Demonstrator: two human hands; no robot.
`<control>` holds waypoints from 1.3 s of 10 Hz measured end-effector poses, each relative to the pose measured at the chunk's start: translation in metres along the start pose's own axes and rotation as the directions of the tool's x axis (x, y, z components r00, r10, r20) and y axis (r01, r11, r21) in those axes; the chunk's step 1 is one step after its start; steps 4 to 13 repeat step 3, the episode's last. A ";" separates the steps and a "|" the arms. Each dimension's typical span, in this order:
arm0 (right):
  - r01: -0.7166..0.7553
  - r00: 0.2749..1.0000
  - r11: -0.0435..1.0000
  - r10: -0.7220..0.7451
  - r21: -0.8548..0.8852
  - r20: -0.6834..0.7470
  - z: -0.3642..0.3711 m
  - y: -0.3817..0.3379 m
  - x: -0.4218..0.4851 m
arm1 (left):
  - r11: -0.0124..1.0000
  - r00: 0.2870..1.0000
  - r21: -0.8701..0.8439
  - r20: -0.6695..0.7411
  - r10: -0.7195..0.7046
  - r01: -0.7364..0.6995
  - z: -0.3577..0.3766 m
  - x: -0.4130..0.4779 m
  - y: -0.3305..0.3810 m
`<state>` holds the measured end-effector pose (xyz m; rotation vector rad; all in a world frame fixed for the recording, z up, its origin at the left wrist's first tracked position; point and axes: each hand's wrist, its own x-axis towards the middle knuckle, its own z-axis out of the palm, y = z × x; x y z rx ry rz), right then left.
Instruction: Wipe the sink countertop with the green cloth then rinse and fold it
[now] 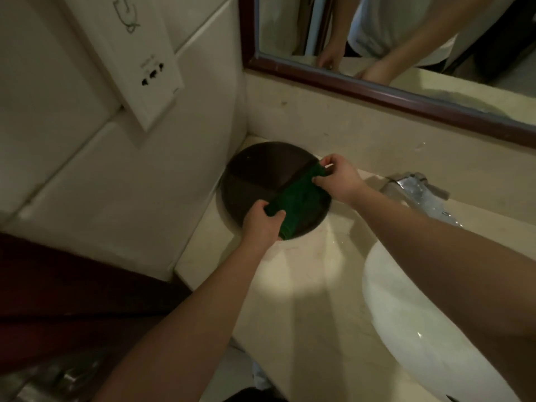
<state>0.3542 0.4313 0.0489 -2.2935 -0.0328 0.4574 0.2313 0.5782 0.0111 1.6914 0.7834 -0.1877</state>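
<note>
The green cloth (295, 197) is folded into a narrow strip and lies stretched over a round dark tray (255, 175) in the back left corner of the beige countertop (293, 285). My left hand (262, 224) grips the cloth's near end. My right hand (338, 179) pinches its far end with the fingertips. The white sink basin (420, 329) sits to the right, partly covered by my right forearm.
A chrome faucet (414, 188) stands behind the basin. A wood-framed mirror (377, 91) hangs above the backsplash. A white socket panel (145, 68) is on the tiled left wall. The counter's left edge drops to a dark wooden surface (58, 285).
</note>
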 end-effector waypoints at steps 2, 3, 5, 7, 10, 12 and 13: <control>0.152 0.984 0.947 -0.173 -0.282 -0.051 0.028 0.014 0.015 | 0.877 0.991 0.475 -0.064 0.119 -0.075 0.015 0.008 -0.005; 0.362 0.915 0.777 -0.401 -0.514 0.038 0.036 0.025 0.004 | 0.603 0.921 0.780 -0.093 0.378 -0.169 0.017 -0.003 -0.005; 0.362 0.915 0.777 -0.401 -0.514 0.038 0.036 0.025 0.004 | 0.603 0.921 0.780 -0.093 0.378 -0.169 0.017 -0.003 -0.005; 0.362 0.915 0.777 -0.401 -0.514 0.038 0.036 0.025 0.004 | 0.603 0.921 0.780 -0.093 0.378 -0.169 0.017 -0.003 -0.005; 0.362 0.915 0.777 -0.401 -0.514 0.038 0.036 0.025 0.004 | 0.603 0.921 0.780 -0.093 0.378 -0.169 0.017 -0.003 -0.005; 0.362 0.915 0.777 -0.401 -0.514 0.038 0.036 0.025 0.004 | 0.603 0.921 0.780 -0.093 0.378 -0.169 0.017 -0.003 -0.005; 0.362 0.915 0.777 -0.401 -0.514 0.038 0.036 0.025 0.004 | 0.603 0.921 0.780 -0.093 0.378 -0.169 0.017 -0.003 -0.005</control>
